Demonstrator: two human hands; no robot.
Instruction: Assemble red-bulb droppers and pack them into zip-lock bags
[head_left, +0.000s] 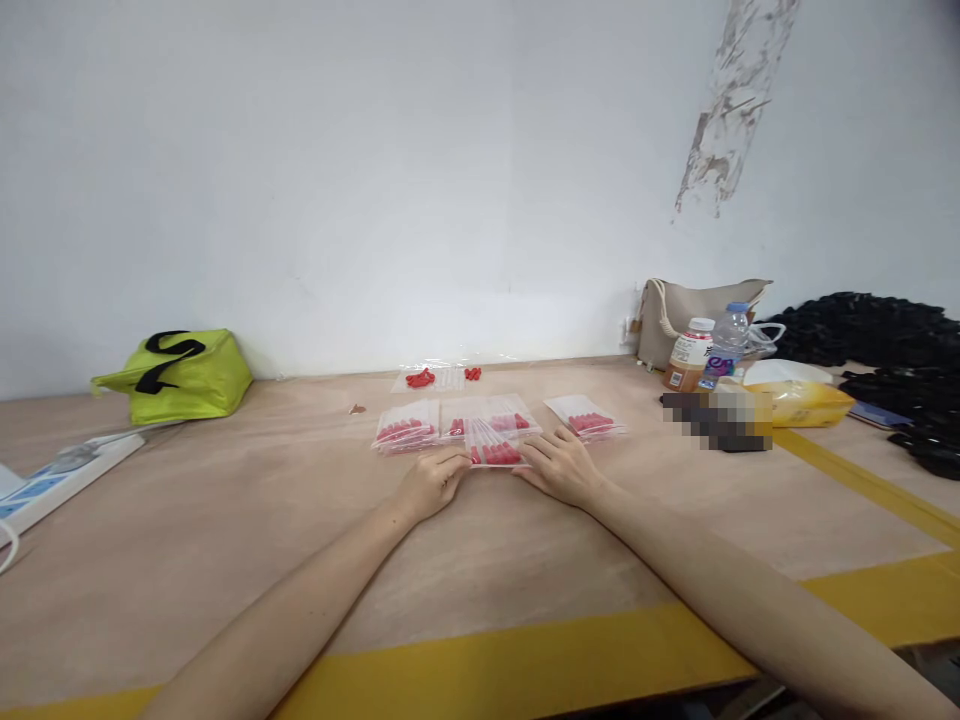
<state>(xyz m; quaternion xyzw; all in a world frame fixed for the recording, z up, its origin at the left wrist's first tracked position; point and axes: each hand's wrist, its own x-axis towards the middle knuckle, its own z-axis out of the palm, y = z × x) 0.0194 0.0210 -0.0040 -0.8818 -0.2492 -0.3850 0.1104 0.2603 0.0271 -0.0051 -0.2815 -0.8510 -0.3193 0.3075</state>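
Between my hands lies a clear plastic bag (496,454) with a row of small red pieces along its near edge. My left hand (433,484) is closed, its thumb and fingertips pinching the bag's left edge. On the other side, my right hand (559,466) has its fingers bent over the right edge, thumb beneath. Just behind are more such bags: a left stack (408,424), a middle group (457,408) partly covered by the held bag, and a right stack (581,414). The exact kind of red pieces is too small to tell.
Against the wall lies a flat clear bag (450,380) with red bits. A lime-green bag (196,375) and a white power strip (75,475) are at left. At right stand a drink bottle (688,355), a water bottle (726,345), a yellow tissue pack (799,402) and a black heap (877,330).
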